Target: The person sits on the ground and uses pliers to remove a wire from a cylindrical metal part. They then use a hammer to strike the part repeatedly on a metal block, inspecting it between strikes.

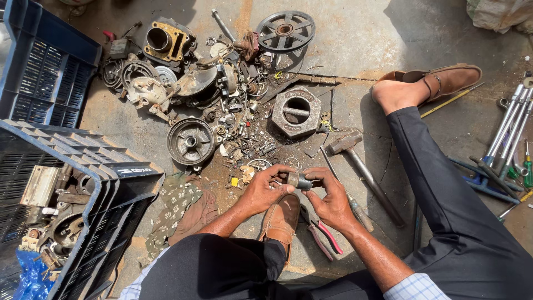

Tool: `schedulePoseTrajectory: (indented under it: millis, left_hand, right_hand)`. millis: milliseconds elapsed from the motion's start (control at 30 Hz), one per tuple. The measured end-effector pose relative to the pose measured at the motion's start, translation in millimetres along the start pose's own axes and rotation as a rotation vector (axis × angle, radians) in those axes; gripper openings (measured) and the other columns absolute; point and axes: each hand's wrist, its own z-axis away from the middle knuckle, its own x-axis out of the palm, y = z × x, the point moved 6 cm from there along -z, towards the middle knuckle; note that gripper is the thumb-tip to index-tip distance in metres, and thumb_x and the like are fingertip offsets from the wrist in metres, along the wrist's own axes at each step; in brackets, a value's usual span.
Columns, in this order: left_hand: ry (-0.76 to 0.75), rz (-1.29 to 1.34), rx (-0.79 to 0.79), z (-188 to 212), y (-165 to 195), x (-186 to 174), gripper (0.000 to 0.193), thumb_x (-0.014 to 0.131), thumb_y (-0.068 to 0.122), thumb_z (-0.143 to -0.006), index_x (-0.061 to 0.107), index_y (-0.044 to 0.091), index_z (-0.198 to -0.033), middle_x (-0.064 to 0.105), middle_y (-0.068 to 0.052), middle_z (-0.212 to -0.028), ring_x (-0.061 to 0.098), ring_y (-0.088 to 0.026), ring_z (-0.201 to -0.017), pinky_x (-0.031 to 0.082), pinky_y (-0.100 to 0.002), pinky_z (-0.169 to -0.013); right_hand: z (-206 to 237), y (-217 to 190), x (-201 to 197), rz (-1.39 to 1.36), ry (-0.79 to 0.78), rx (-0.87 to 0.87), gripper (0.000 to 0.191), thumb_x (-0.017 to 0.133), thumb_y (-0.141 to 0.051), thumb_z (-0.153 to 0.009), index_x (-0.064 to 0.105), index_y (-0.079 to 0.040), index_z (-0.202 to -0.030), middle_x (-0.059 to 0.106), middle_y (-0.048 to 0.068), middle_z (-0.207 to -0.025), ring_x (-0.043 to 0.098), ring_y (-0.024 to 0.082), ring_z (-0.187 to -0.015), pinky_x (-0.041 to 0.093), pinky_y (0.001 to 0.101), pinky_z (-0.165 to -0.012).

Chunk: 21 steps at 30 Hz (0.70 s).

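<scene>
Small metal cylinder part [300,180] held btwn both hands, just above the brown shoe [282,220], over the concrete floor [355,39]. Left hand [264,191] fingers closed on its left end; right hand [332,201] fingers pinch its right end. Pliers w/ red handles [327,236] lie under right hand; hammer [361,166] beside; scrap engine parts [194,89] further out.

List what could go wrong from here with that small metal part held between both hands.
1. The small metal part is pinched only by fingertips of the left hand and right hand; if it slips, it could vanish into the scrap pile just ahead.
2. The hammer and pliers lie close by the shoe, so a shifting foot might knock them.
</scene>
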Motion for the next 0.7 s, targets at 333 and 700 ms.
schedulePoseTrajectory:
  millis: [333, 700]
  left_hand:
    - [-0.006, 0.284, -0.087, -18, 1, 25, 0.058, 0.080, 0.035, -0.090, 0.059, 0.007, -0.136, 0.070, -0.009, -0.119, 0.066, -0.017, -0.113, 0.057, -0.034, -0.097]
    - [0.002, 0.238, -0.186, -20, -23, 35, 0.052, 0.073, 0.029, -0.096, 0.054, 0.005, -0.139, 0.069, -0.012, -0.122, 0.065, -0.019, -0.117, 0.055, -0.035, -0.099]
  right_hand:
    - [-7, -6, -29, 0.044, 0.027, 0.046, 0.049, 0.083, -0.017, -0.083, 0.061, -0.002, -0.125, 0.067, 0.015, -0.122, 0.069, 0.025, -0.113, 0.057, 0.0390, -0.097]
    - [-6, 21, -30, 0.151, -0.010, 0.079, 0.048, 0.084, -0.022, -0.082, 0.065, -0.003, -0.121, 0.071, 0.013, -0.110, 0.071, 0.023, -0.100, 0.058, 0.0381, -0.082]
